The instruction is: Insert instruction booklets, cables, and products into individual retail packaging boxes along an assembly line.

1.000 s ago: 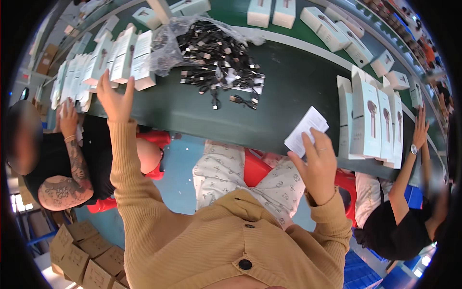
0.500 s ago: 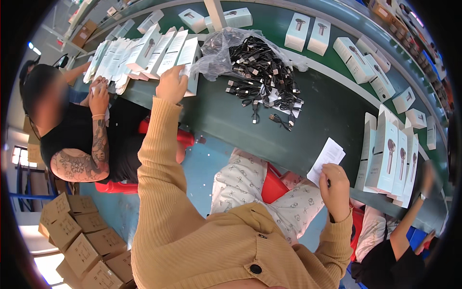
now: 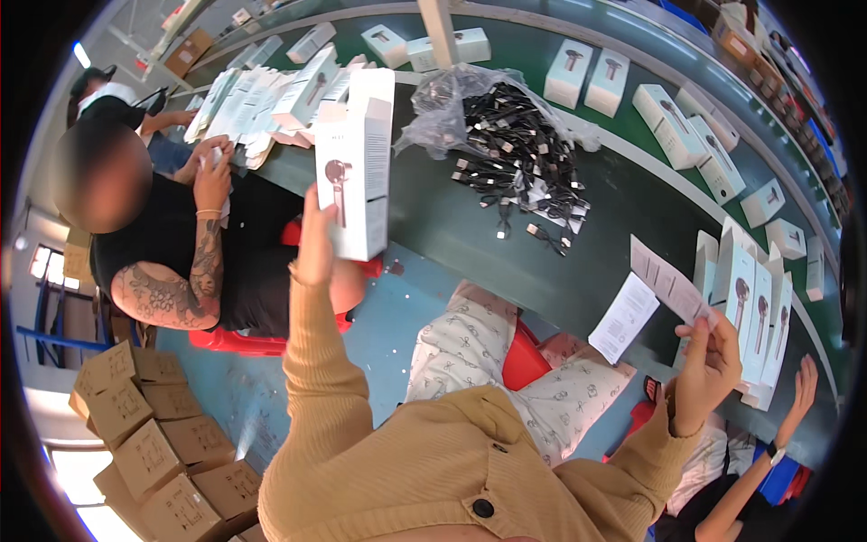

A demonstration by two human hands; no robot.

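My left hand [image 3: 315, 239] is closed on a tall white carton [image 3: 368, 181] printed with a picture of a device with a round head and a handle. The carton is held upright above the table's left part, its top end apparently unfolded. My right hand [image 3: 709, 361] pinches a printed paper leaflet [image 3: 670, 278] between thumb and fingers, over the front edge on the right. Just left of it, a second white leaflet [image 3: 625, 318] lies at the table edge. Between my hands, farther back, is a heap of black USB cables [image 3: 524, 135] partly in a clear plastic bag [image 3: 447, 104].
Upright white cartons [image 3: 745, 294] stand at the right table end. Flat cartons and papers [image 3: 248, 113] pile up at the far left. More boxes [image 3: 668, 126] rest on the green conveyor behind. One co-worker [image 3: 163, 217] sits left; another person's hand [image 3: 803, 384] reaches in at right.
My left hand has taken a carton from the stack at the left and brought it nearer. My right hand has lifted a leaflet, leaving another on the table. The view has shifted slightly.
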